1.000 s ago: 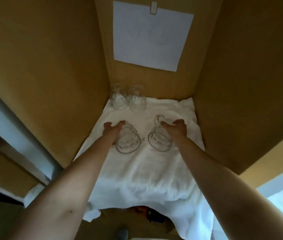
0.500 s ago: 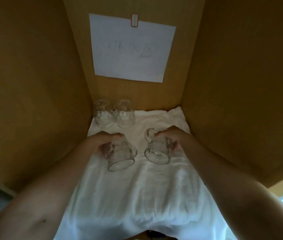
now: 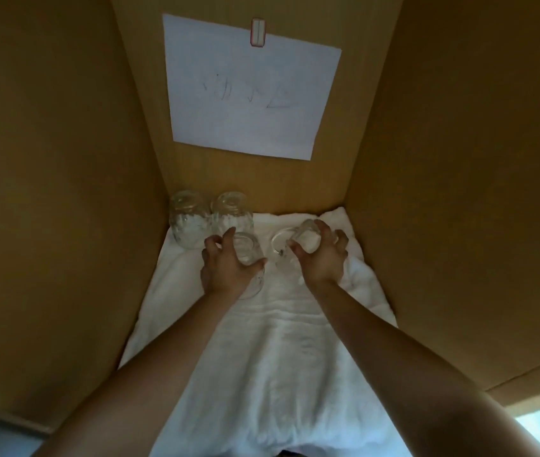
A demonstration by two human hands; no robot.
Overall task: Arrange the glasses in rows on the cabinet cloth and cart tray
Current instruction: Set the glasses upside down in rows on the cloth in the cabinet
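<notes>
Three cabinet walls (image 3: 64,192) enclose a white cloth (image 3: 278,357). At its far end the left hand (image 3: 225,268) grips the left glass (image 3: 247,250), the right hand (image 3: 323,258) the right glass (image 3: 308,240), fingers (image 3: 211,245) curled round each. Two back glasses (image 3: 192,222) touch, left corner.

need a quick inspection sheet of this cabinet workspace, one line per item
surface: wrinkled white cloth covering the cabinet floor
job's things: corner glass and second glass side by side at back left; two more in the hands
clutter: nothing seen
hands: left hand grips the nearer glass; right hand grips a handled glass
cables: nothing seen
surroundings: wooden cabinet walls; paper sheet clipped to the back wall, writing unreadable
</notes>
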